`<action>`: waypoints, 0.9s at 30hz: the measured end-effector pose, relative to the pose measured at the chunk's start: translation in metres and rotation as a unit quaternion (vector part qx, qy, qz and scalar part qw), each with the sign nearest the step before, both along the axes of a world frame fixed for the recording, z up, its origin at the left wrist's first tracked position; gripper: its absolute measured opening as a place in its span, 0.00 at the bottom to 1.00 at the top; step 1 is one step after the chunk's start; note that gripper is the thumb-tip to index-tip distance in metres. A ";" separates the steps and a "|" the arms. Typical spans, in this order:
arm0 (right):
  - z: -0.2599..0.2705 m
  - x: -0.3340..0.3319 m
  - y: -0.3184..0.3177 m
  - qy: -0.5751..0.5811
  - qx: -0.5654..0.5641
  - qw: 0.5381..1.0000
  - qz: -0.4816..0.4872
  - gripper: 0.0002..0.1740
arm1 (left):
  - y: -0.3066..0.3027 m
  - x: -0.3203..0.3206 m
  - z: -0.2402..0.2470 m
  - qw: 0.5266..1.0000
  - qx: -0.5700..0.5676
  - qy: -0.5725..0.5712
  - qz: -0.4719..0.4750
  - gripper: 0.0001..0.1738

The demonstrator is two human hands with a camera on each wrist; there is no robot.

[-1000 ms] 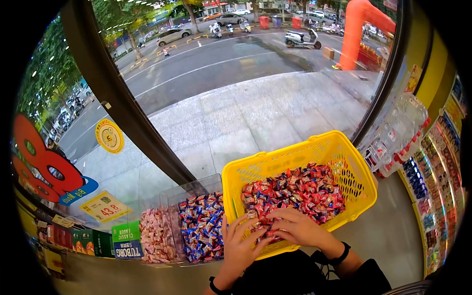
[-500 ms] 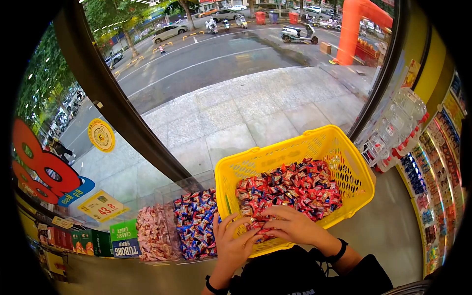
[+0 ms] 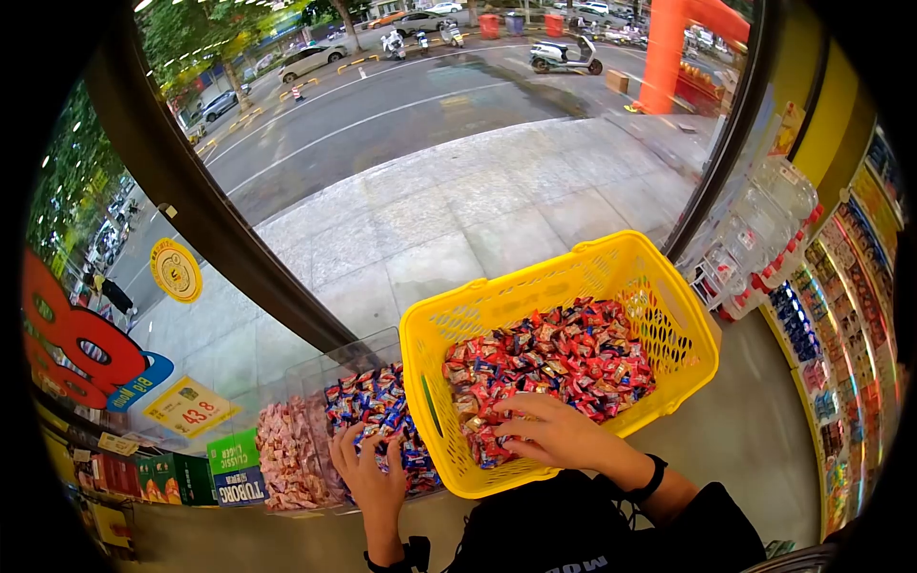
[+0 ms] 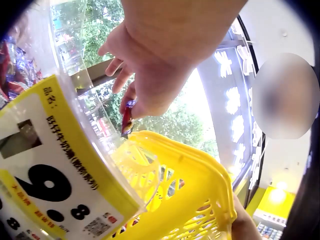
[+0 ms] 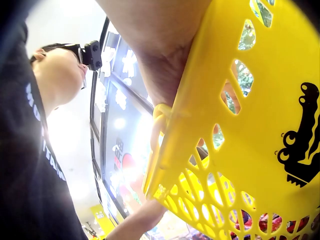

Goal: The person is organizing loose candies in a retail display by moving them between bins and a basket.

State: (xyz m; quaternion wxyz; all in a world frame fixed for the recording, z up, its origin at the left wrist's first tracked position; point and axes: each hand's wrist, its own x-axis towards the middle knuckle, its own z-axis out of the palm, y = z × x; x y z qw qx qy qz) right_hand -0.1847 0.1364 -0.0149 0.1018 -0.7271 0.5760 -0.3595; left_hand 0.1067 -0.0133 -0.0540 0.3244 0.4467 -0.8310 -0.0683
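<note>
My left hand [image 3: 374,482] is above the clear bin of blue-and-red wrapped candies [image 3: 425,465], left of the yellow basket [image 3: 457,461]. In the left wrist view, a small red-and-purple wrapped candy [image 4: 127,119] shows at the thumb, pinched by the left hand [image 4: 155,82]. My right hand [image 3: 554,435] reaches over the basket's near rim, its fingers loosely bent on the heap of mostly red wrapped candies [image 3: 564,353]. The basket wall hides the right fingers in the right wrist view.
A bin of pink-wrapped candies [image 3: 287,449] adjoins the blue ones. A price sign [image 4: 65,165] is fixed on the bin's front. The glass window stands behind, with a dark frame post [image 3: 248,234]. Water bottles [image 3: 764,220] and stocked shelves [image 3: 841,315] are at right.
My left hand has moved from inside the basket leftward to over the blue candy bin. The right hand stays on the basket's candies. The head view has shifted slightly.
</note>
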 end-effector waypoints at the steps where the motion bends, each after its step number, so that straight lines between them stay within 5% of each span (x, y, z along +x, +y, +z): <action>1: -0.002 0.000 0.000 -0.001 -0.001 1.000 0.002 0.14 | 0.000 0.004 -0.008 0.999 0.004 -0.040 0.002 0.10; 3: -0.004 0.000 0.000 -0.006 -0.002 1.000 0.004 0.13 | 0.003 0.005 -0.015 0.995 0.022 -0.093 0.005 0.12; 7: -0.007 0.000 0.000 -0.016 0.002 1.000 0.007 0.13 | 0.003 -0.005 -0.003 0.999 0.032 -0.012 0.018 0.12; 13: -0.006 0.001 -0.001 -0.005 -0.003 1.000 0.000 0.14 | 0.027 -0.044 0.054 0.993 0.003 0.071 -0.091 0.16; 21: 0.007 -0.001 0.005 0.065 -0.047 0.996 -0.036 0.13 | 0.045 -0.096 0.058 0.961 0.053 0.022 -0.271 0.23; 27: 0.048 -0.049 0.018 0.158 0.043 0.986 -0.008 0.17 | 0.048 -0.097 0.054 0.962 0.040 -0.023 -0.269 0.21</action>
